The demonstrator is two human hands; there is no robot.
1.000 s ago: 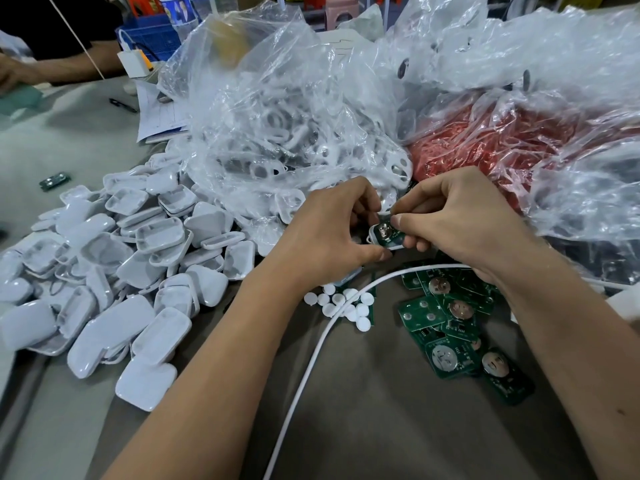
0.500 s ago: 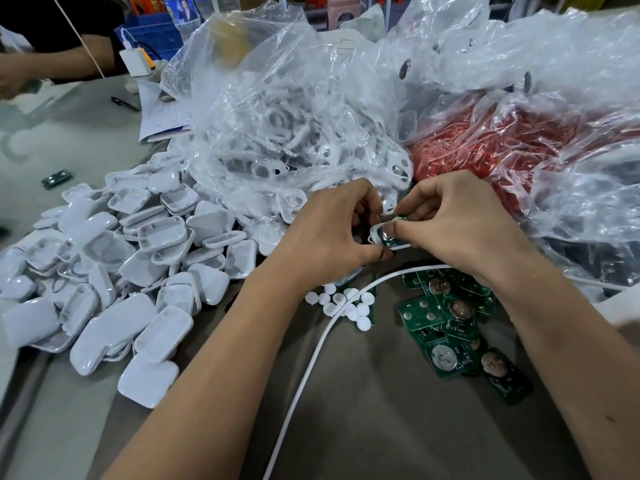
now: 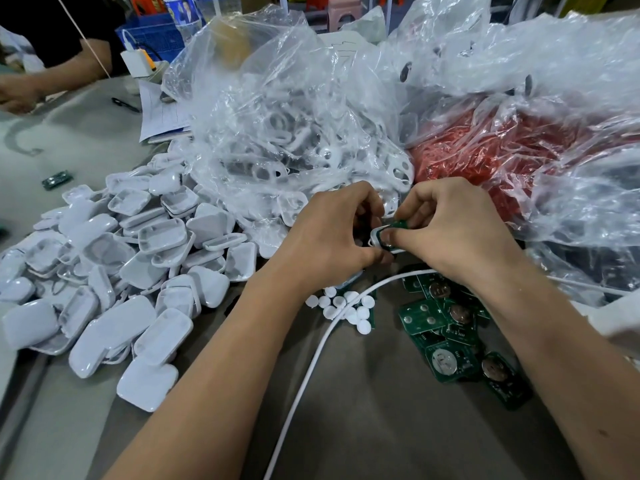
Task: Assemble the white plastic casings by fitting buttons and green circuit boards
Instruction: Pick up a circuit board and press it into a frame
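Gripping one white casing [image 3: 375,238], left hand [image 3: 332,237] and right hand [image 3: 453,233] mostly hide it.

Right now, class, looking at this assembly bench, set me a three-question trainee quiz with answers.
1. True or false: both hands grip one casing.
2. Which lies nearer the left hand: the pile of white shells or the green boards?
3. What crosses the white buttons?

Key: 1. True; the right hand presses a green board into it. 2. The shells. 3. A white cable.
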